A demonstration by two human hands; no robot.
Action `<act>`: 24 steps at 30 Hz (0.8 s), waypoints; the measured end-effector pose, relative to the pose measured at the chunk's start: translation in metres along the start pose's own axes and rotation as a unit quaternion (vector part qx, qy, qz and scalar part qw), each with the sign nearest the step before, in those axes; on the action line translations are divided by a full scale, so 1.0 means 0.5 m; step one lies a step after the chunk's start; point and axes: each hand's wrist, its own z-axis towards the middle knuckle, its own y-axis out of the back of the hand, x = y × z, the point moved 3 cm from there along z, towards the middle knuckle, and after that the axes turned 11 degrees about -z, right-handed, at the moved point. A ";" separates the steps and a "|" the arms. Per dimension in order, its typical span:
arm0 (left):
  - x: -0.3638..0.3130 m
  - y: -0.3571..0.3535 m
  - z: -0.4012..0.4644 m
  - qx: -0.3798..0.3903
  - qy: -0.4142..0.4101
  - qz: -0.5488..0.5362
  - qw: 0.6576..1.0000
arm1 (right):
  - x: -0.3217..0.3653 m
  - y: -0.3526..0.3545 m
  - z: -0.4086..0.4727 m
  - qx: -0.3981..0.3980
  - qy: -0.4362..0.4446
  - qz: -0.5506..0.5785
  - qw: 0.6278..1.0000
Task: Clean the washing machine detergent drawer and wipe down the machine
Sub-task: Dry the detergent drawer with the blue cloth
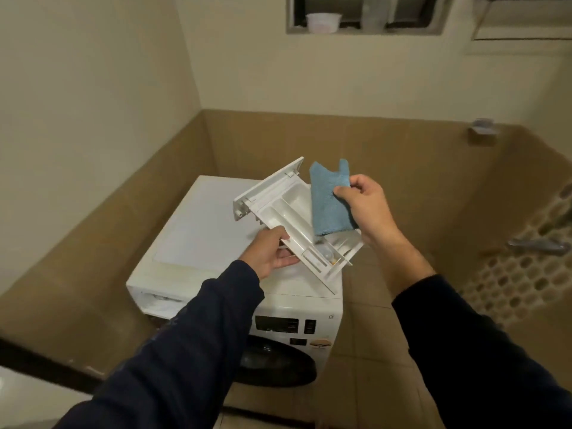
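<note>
A white detergent drawer (280,209) is out of the machine and held tilted above the white front-loading washing machine (198,230). My left hand (272,252) grips the drawer's near left edge from below. A folded blue cloth (329,199) hangs over the drawer's right compartments, pinched at its right edge by my right hand (366,205). The empty drawer slot (158,301) shows at the machine's top left front. The control panel (280,325) and dark round door (278,360) face me below.
The machine stands in a tiled corner with brown lower walls. A tap (538,244) sticks out of the patterned wall on the right. High up, a window ledge carries a white tub (323,22). Tiled floor lies right of the machine.
</note>
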 end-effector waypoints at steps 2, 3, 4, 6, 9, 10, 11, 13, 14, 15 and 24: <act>-0.020 0.043 0.028 -0.041 0.000 0.017 0.999 | -0.004 -0.050 0.045 0.032 -0.007 0.003 0.999; -0.029 0.061 0.039 -0.053 0.001 0.026 0.998 | -0.004 -0.069 0.062 0.043 -0.008 0.005 0.999; -0.039 0.081 0.047 -0.067 0.001 0.033 0.997 | -0.004 -0.090 0.081 0.055 -0.008 0.006 0.998; -0.056 0.121 0.065 -0.098 0.008 0.043 0.994 | -0.006 -0.128 0.111 0.071 -0.013 0.000 0.997; -0.081 0.175 0.097 -0.115 0.026 0.052 0.992 | -0.016 -0.182 0.145 0.078 -0.020 -0.014 0.997; -0.088 0.189 0.106 -0.117 0.033 0.054 0.991 | -0.019 -0.197 0.153 0.085 -0.023 -0.021 0.996; -0.095 0.206 0.118 -0.120 0.041 0.059 0.990 | -0.024 -0.217 0.161 0.093 -0.025 -0.035 0.995; -0.108 0.243 0.145 -0.120 0.061 0.072 0.988 | -0.036 -0.260 0.178 0.105 -0.032 -0.076 0.991; -0.117 0.262 0.161 -0.115 0.072 0.079 0.988 | -0.040 -0.282 0.188 0.106 -0.039 -0.096 0.989; -0.126 0.282 0.177 -0.110 0.085 0.090 0.986 | -0.044 -0.302 0.195 0.103 -0.049 -0.111 0.987; -0.211 0.411 0.310 -0.013 0.148 0.233 0.961 | -0.045 -0.416 0.216 -0.003 -0.100 -0.118 0.988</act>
